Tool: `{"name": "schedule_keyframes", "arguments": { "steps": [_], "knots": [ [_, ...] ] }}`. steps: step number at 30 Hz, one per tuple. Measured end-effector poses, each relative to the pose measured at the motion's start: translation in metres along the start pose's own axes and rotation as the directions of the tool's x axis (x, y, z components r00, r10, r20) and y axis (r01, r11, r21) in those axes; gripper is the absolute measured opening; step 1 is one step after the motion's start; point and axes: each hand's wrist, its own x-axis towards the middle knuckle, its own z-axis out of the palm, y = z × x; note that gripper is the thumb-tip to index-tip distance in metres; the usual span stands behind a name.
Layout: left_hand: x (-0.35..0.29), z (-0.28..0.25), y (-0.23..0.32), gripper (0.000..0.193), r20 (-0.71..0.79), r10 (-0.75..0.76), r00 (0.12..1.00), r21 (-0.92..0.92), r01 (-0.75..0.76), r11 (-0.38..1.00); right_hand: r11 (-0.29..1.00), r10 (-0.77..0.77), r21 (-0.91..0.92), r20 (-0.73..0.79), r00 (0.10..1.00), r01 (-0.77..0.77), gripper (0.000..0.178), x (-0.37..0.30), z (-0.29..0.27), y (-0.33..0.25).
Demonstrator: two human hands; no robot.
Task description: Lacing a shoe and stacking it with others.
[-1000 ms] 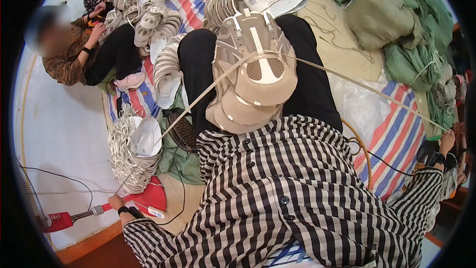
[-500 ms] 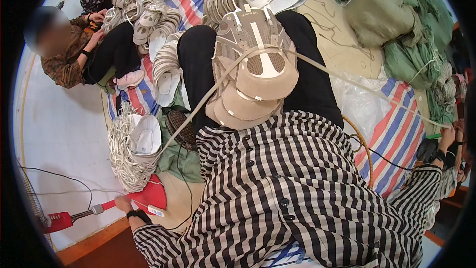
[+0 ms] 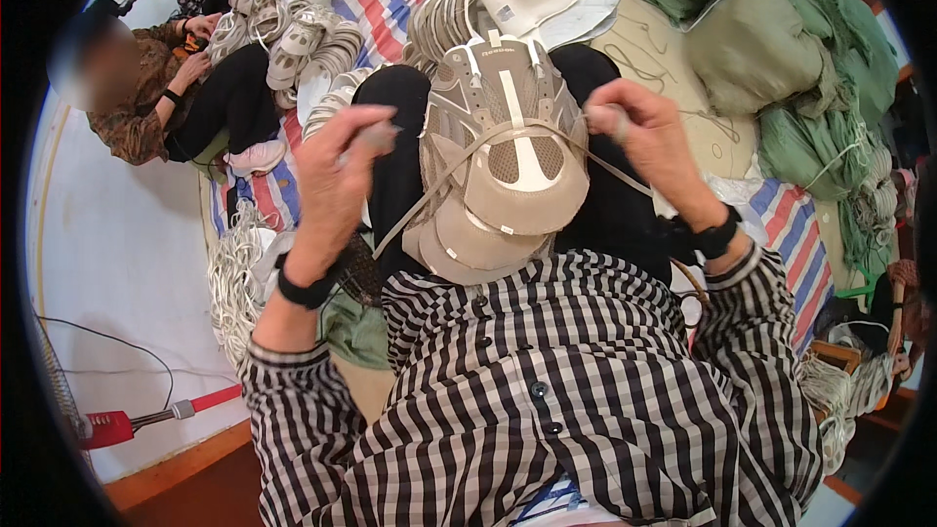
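Observation:
Across my lap lies a stack of beige and grey shoe uppers (image 3: 532, 197), toes toward me, with white tabs at the top one's collar. A flat beige shoelace (image 3: 434, 190) runs across the top upper, its two ends trailing down to either side. Left of the stack, my left hand (image 3: 337, 176) is raised with its fingers pinched together. My right hand (image 3: 652, 137) is pinched too, close to the right edge of the top upper. Greyish coverings show at the fingertips of both hands. Whatever they pinch is too small or hidden to make out.
A bundle of white laces (image 3: 237, 288) lies at my left. More stacked uppers (image 3: 434, 24) stand beyond my knees. Green cloth sacks (image 3: 756, 39) fill the far right. Another person (image 3: 137, 102) sits at the far left. A red-handled tool (image 3: 107, 427) is at the lower left.
Both hands have come in from far out at the sides to beside the stack. The lace, stretched wide before, now hangs slacker over the top upper.

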Motion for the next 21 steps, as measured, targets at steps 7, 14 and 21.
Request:
{"name": "schedule_keyframes", "arguments": {
  "steps": [7,14,21],
  "knots": [
    [0.020,0.064,0.011,0.009,0.171,-0.067,0.983,-0.211,0.103,0.972,0.997,0.012,-0.073,-0.017,1.000,-0.014,0.010,0.012,0.031,-0.011],
    [0.019,0.063,0.005,0.010,0.239,-0.165,0.957,-0.139,0.202,0.969,0.971,-0.163,-0.188,-0.050,0.985,0.151,0.009,0.009,0.032,-0.002],
    [0.011,0.063,0.002,0.009,0.228,-0.164,0.960,-0.124,0.196,0.973,0.927,-0.238,-0.300,-0.012,0.971,0.224,0.010,0.009,0.033,-0.011]
  ]
}}
